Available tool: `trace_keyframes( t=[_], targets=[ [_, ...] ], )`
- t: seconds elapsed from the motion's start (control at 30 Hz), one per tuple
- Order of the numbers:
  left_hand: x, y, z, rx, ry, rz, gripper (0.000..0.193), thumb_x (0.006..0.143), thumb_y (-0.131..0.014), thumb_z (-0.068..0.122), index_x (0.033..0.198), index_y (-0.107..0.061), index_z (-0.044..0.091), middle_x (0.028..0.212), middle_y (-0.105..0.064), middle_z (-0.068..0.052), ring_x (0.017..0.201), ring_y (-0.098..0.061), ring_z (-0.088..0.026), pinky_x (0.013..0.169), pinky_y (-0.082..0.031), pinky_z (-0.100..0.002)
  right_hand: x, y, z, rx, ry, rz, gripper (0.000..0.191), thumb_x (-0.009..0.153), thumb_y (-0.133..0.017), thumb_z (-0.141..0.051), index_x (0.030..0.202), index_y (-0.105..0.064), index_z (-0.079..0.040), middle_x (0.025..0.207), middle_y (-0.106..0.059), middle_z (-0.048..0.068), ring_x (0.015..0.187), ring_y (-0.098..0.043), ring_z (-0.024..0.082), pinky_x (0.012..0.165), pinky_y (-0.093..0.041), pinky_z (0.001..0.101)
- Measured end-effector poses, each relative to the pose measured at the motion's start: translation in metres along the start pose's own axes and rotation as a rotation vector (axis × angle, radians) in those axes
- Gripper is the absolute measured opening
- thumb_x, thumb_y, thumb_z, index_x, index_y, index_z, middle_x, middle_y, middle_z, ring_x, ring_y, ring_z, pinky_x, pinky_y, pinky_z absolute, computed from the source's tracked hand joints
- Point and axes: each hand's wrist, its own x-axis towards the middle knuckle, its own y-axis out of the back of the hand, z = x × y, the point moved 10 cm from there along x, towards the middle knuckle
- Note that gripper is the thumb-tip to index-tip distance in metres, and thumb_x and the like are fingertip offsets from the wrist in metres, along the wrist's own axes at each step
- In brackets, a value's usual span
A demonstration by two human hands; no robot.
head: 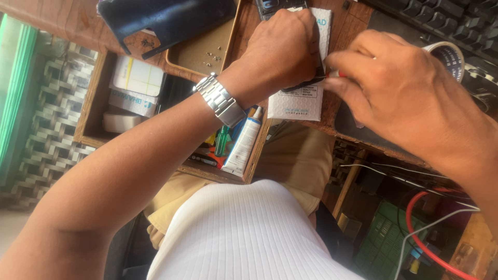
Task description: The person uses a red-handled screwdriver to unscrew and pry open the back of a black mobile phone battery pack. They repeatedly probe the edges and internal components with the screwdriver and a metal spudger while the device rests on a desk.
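My left hand [282, 49], with a steel watch [220, 101] on the wrist, presses down on a dark phone [275, 6] that lies on a white padded mat [303, 101]. Most of the phone is hidden under the hand. My right hand [399, 88] pinches a thin tool with a red handle [334, 74], its dark tip pointing left under my left hand. The hands almost touch over the mat on the wooden desk [353, 23].
A dark phone back cover [166, 21] and a small tray with tiny screws [210, 54] lie at the upper left. An open drawer [91, 111] holds boxes, a white glue tube [244, 142] and screwdrivers. A tape roll [448, 54] and keyboard [451, 18] sit at the right. Cables hang below.
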Motion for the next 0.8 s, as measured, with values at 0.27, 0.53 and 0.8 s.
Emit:
trace_keyframes(
  t=[0.27, 0.53, 0.8],
  targets=[
    [0.002, 0.003, 0.002, 0.002, -0.037, 0.077, 0.035, 0.074, -0.083, 0.024, 0.095, -0.065, 0.002, 0.091, -0.069, -0.019, 0.086, -0.071, -0.034, 0.076, -0.057, -0.043, -0.01, 0.006, -0.014, -0.044, 0.162, 0.111, 0.019, 0.082, -0.075, 0.0, 0.101, -0.075, -0.001, 0.092, -0.065, 0.01, 0.089, -0.066, 0.027, 0.079, -0.057, 0.0354],
    [0.002, -0.003, -0.002, -0.037, 0.0, 0.004, 0.036, 0.074, -0.082, 0.022, 0.099, -0.065, 0.002, 0.099, -0.067, -0.019, 0.093, -0.07, -0.036, 0.082, -0.057, -0.043, -0.013, 0.006, -0.01, 0.021, 0.165, 0.122, 0.017, 0.084, -0.075, 0.0, 0.1, -0.075, 0.0, 0.094, -0.066, 0.011, 0.091, -0.066, 0.027, 0.079, -0.057, 0.0355],
    [0.003, -0.002, -0.003, -0.022, 0.045, -0.03, 0.045, 0.07, -0.085, 0.025, 0.102, -0.064, 0.002, 0.1, -0.066, -0.02, 0.093, -0.07, -0.035, 0.082, -0.057, -0.042, -0.006, -0.01, 0.006, -0.139, -0.066, -0.15, 0.027, 0.094, -0.069, -0.027, 0.105, -0.076, -0.003, 0.089, -0.069, 0.008, 0.087, -0.069, 0.023, 0.08, -0.058, 0.0332]
  ],
)
